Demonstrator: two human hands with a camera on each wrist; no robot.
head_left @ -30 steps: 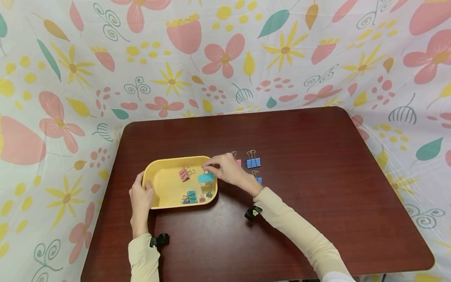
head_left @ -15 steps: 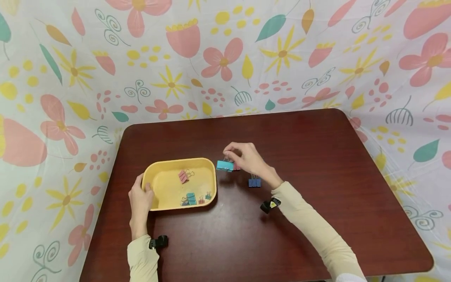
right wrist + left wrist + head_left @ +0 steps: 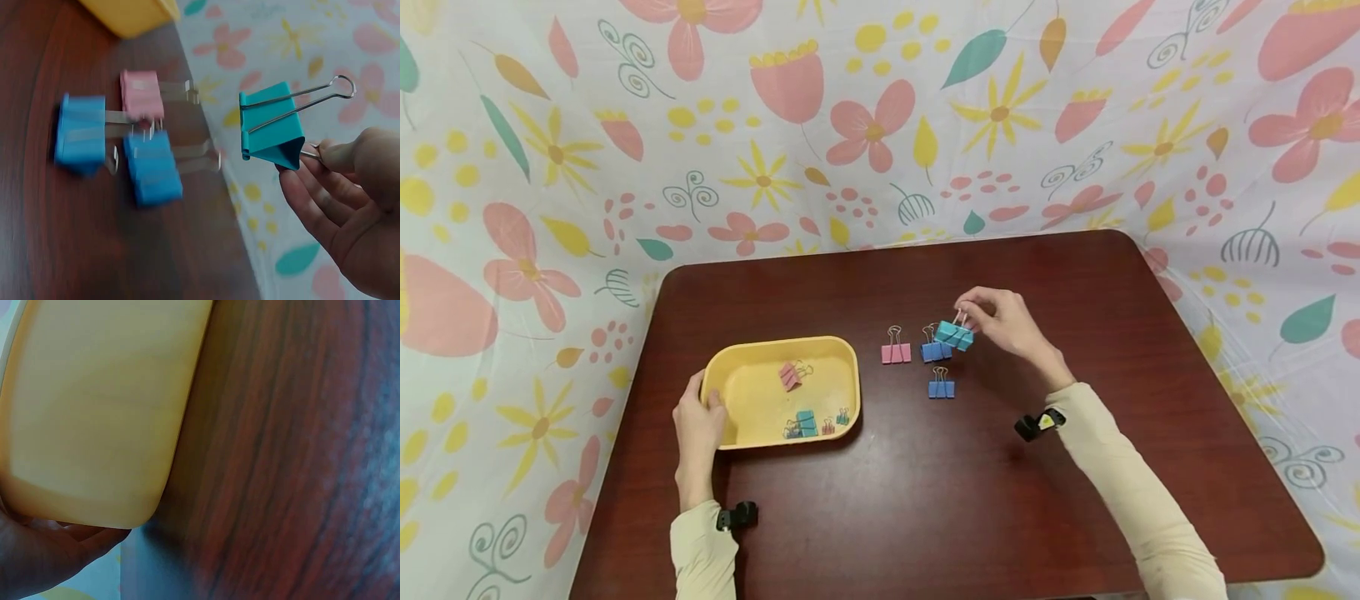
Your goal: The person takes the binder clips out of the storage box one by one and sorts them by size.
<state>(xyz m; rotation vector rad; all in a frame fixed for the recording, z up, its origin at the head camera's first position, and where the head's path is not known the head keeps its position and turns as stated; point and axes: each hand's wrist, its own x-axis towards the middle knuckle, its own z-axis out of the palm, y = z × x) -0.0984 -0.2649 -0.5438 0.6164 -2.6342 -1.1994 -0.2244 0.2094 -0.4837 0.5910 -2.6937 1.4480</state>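
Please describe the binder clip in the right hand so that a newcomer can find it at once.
Over the dark brown table, look right of the yellow tray to the person's right hand. It pinches one wire handle of a turquoise binder clip. Unlike the two blue clips and the pink clip nearby, and the clips in the tray, this one is held in the air.
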